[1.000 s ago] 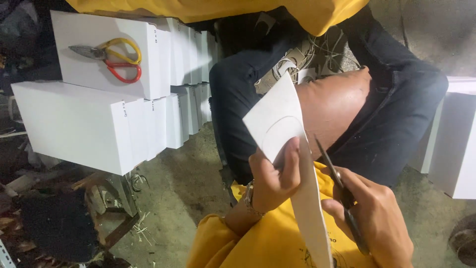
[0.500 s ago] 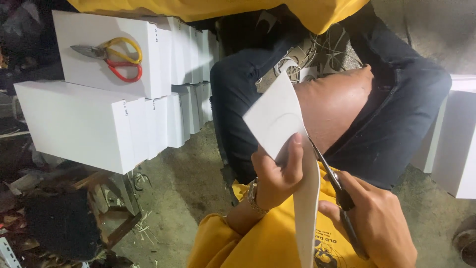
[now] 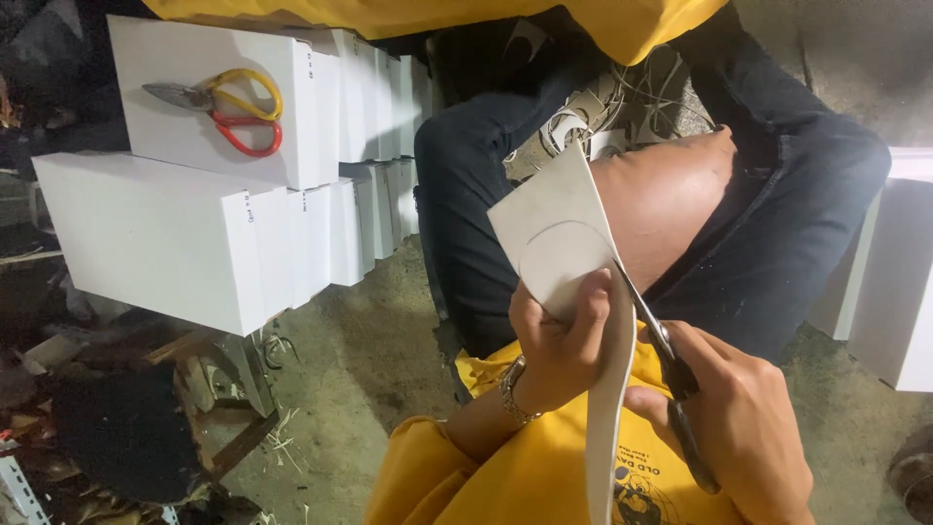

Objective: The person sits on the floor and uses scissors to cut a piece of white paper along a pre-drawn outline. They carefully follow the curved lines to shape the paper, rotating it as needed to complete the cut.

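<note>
Above a yellow shirt (image 3: 505,476), the left hand (image 3: 559,340) pinches a pale sheet (image 3: 559,233) marked with a curved outline, thumb pressed on its lower face. Just right of the sheet, the right hand (image 3: 743,428) grips dark scissors (image 3: 666,365), blades meeting the sheet's right edge. Beyond the sheet sits a person in dark trousers (image 3: 777,224). Well left of the sheet, red-and-yellow scissors (image 3: 224,107) lie atop stacked white boxes (image 3: 155,233).
</note>
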